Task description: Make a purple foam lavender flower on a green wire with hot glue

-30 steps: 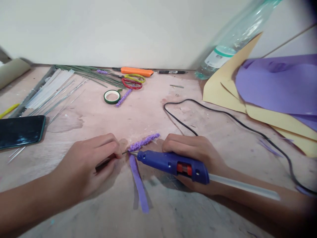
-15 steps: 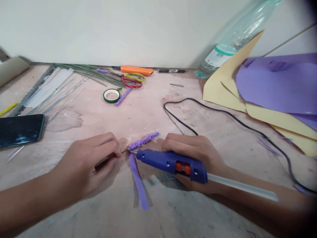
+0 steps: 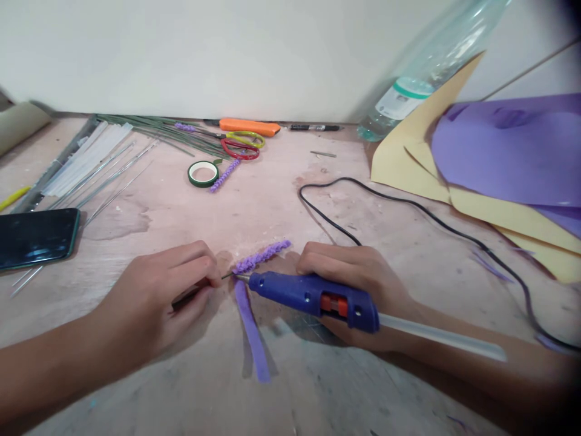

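Between thumb and fingers, my left hand (image 3: 175, 290) pinches the thin dark stem (image 3: 226, 275) of a purple paper flower spike (image 3: 262, 256). The spike's curled, ruffled part points up to the right. From its lower end an unrolled purple strip (image 3: 254, 339) hangs toward me. My right hand (image 3: 354, 269) is wrapped round a blue hot glue gun (image 3: 295, 292), with a clear glue stick (image 3: 445, 337) sticking out of its back. The gun's metal nozzle meets the spot where strip and stem join; whether glue is coming out cannot be made out.
Behind my hands lie green floral tape (image 3: 203, 174), a small purple spike (image 3: 226, 175), scissors (image 3: 240, 148), an orange cutter (image 3: 249, 126) and green wires (image 3: 154, 128). A phone (image 3: 39, 238) lies left. The gun's black cord (image 3: 408, 209) crosses right, near purple paper (image 3: 508, 151) and a bottle (image 3: 403, 100).
The whole view has shifted very slightly. Both hands, the glue gun and the purple strip hold almost the same positions.
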{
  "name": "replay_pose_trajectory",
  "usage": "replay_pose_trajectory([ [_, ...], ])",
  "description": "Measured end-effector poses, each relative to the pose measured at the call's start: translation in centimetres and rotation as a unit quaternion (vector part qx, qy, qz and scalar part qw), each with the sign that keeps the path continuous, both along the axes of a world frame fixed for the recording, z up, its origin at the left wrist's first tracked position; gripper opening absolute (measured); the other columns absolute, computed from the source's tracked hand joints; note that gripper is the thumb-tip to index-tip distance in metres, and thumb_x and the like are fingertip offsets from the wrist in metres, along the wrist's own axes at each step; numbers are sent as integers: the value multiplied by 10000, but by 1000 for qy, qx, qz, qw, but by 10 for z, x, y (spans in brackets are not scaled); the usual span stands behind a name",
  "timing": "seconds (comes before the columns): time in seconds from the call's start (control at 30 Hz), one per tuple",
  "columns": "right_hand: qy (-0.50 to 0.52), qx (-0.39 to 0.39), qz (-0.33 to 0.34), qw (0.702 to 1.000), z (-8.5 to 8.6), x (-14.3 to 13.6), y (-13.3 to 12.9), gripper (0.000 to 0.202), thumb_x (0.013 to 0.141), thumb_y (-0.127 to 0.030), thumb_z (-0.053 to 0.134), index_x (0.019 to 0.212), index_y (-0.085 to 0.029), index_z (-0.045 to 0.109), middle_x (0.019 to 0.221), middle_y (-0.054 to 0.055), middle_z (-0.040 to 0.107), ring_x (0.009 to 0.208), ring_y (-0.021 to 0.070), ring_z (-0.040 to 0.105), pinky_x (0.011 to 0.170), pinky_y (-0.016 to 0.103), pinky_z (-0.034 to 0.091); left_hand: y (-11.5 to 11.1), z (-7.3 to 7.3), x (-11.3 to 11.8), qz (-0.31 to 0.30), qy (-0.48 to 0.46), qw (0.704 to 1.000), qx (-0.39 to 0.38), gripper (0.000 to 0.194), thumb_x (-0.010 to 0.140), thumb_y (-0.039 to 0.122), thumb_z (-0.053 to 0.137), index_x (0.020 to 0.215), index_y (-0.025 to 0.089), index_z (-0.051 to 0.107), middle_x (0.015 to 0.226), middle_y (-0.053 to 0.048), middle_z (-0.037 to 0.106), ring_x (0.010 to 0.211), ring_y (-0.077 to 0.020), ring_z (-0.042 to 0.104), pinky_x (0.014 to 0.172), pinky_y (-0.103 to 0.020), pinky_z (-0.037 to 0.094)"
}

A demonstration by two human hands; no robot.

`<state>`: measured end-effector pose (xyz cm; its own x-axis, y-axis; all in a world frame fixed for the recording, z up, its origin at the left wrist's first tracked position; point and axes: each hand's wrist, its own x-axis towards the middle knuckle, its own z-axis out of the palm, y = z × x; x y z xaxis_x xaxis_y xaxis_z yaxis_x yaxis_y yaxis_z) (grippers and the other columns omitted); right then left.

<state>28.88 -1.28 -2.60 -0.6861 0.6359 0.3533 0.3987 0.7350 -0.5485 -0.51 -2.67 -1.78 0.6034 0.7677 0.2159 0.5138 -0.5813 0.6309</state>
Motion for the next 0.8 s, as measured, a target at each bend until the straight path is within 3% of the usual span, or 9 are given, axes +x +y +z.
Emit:
replay_pose_trajectory([
  [0.8, 16, -5, 10, 1000, -2, 0, 1, 133, 890, -301, 576, 893, -229, 465, 727, -22, 492, 568, 118, 414, 526, 279, 296, 0, -2, -2, -2, 5, 1000, -6, 193, 933, 25, 569, 885, 212, 567, 865, 35, 594, 760, -102, 546, 675, -257, 400],
])
